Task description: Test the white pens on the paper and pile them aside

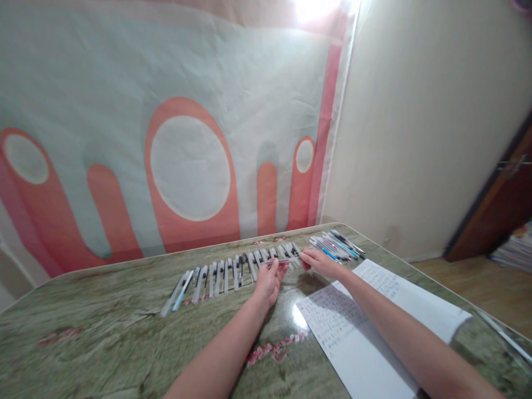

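Note:
Between my two hands a slim pen [285, 261] is held level, just above the table. The fingers of my left hand [270, 281] pinch its left end. My right hand [318, 262] is closed around the right end. Behind and left of the hands, several pens in clear sleeves [226, 274] lie side by side in a long row. A light-blue pen [183, 291] lies near the row's left end. Right of my right hand, a loose group of pens [332, 246] in blue, black, red and white lies together.
An open notebook [320, 321] with handwriting lies under my right forearm. The green marbled table [103, 327] has printed pink flowers. A patterned cloth [191, 66] hangs behind it. A brown door [490, 205] stands to the right.

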Motion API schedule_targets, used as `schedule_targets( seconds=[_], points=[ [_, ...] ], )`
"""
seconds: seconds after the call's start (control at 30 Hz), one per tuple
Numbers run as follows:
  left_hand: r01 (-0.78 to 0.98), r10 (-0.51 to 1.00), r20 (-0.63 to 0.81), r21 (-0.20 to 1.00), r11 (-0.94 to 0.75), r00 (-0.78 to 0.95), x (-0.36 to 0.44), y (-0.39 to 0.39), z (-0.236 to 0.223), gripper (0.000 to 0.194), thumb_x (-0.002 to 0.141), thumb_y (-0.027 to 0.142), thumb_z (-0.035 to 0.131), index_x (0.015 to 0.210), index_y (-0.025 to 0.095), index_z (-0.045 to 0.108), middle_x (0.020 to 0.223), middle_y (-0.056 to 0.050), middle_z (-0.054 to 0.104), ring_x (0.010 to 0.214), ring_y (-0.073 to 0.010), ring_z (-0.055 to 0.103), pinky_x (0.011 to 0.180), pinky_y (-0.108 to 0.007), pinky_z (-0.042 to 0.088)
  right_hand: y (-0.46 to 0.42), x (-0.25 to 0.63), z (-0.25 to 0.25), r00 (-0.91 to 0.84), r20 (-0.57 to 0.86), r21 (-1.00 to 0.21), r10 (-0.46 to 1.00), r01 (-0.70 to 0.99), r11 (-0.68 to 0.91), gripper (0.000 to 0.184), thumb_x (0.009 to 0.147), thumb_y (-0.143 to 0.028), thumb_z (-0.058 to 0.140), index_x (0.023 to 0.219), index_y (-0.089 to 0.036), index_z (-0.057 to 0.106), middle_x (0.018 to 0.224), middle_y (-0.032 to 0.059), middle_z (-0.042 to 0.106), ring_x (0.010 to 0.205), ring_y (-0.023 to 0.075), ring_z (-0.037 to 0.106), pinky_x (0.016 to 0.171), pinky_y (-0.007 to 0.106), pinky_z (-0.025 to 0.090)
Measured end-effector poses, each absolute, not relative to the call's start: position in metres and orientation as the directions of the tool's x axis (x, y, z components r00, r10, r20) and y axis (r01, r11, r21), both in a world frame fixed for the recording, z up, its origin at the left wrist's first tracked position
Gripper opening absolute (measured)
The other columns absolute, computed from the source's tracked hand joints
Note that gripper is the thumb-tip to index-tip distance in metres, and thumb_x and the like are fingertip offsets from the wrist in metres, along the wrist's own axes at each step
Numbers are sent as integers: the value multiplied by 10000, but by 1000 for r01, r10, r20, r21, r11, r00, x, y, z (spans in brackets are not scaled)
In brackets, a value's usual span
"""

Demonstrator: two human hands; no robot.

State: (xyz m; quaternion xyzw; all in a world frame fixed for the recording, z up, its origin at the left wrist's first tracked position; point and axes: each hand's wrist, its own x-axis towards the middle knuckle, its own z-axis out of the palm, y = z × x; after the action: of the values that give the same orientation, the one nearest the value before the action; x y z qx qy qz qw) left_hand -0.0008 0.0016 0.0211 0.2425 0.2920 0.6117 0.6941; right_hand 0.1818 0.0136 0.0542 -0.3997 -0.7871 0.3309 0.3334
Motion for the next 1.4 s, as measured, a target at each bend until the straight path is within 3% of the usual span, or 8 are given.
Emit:
schedule_targets(
  seconds=[0.23,0.4,0.57,0.77,0.97,1.13,1.23,1.4],
  points=[
    [-720,990,-112,680,137,83,-1,2,22,54,792,114,518,819,125,473,781,-83,631,741,-117,623,701,-216,517,15,181,52,-437,255,-843,862,335,420,371,832,-496,370,701,-173,500,620,-7,524,562,115,499,569,244,408],
    [-722,993,-87,682,122,85,-2,3,22,79,782,107,531,822,134,468,773,-67,630,735,-117,623,708,-227,516,17,182,51,-445,270,-804,854,384,454,409,835,-498,357,637,-167,496,582,-8,513,559,112,488,578,241,397],
    [-720,992,-86,683,122,87,-3,3,22,81,788,109,523,830,143,463,772,-57,628,745,-113,622,716,-226,510,18,180,48,-448,204,-867,870,331,373,412,833,-516,340,672,-170,496,587,-13,522,532,111,504,545,241,400],
    [-717,994,-56,689,107,94,-2,2,23,104,784,107,527,845,148,454,793,-47,621,748,-106,619,737,-231,497,18,180,47,-446,239,-863,863,310,399,406,819,-514,386,639,-167,493,573,-16,523,544,107,501,561,237,390],
    [-723,993,-2,685,85,115,-3,1,22,134,769,119,552,859,156,461,837,-34,617,774,-103,618,792,-257,480,21,180,40,-445,109,-978,889,112,175,418,798,-530,410,608,-163,465,491,-32,484,428,91,470,465,224,359],
    [-732,992,8,676,88,126,-4,1,26,132,769,114,550,858,159,464,839,-29,623,791,-105,619,772,-236,487,20,178,40,-444,43,-999,895,-7,44,401,761,-538,468,620,-162,464,507,-29,490,435,89,469,460,224,378],
    [-747,990,-40,653,128,135,-2,-1,30,90,782,123,535,842,151,474,841,-43,625,792,-100,616,742,-209,491,16,172,43,-414,109,-994,904,-26,108,366,749,-528,497,702,-164,503,576,-20,521,519,97,505,515,226,403],
    [-704,972,-23,686,186,235,8,-10,32,107,779,186,555,856,143,494,875,-54,612,782,-83,597,760,-198,469,5,160,51,-430,244,-948,869,82,307,398,711,-438,596,1026,-201,544,781,-5,570,655,100,516,593,224,414]
  ],
)
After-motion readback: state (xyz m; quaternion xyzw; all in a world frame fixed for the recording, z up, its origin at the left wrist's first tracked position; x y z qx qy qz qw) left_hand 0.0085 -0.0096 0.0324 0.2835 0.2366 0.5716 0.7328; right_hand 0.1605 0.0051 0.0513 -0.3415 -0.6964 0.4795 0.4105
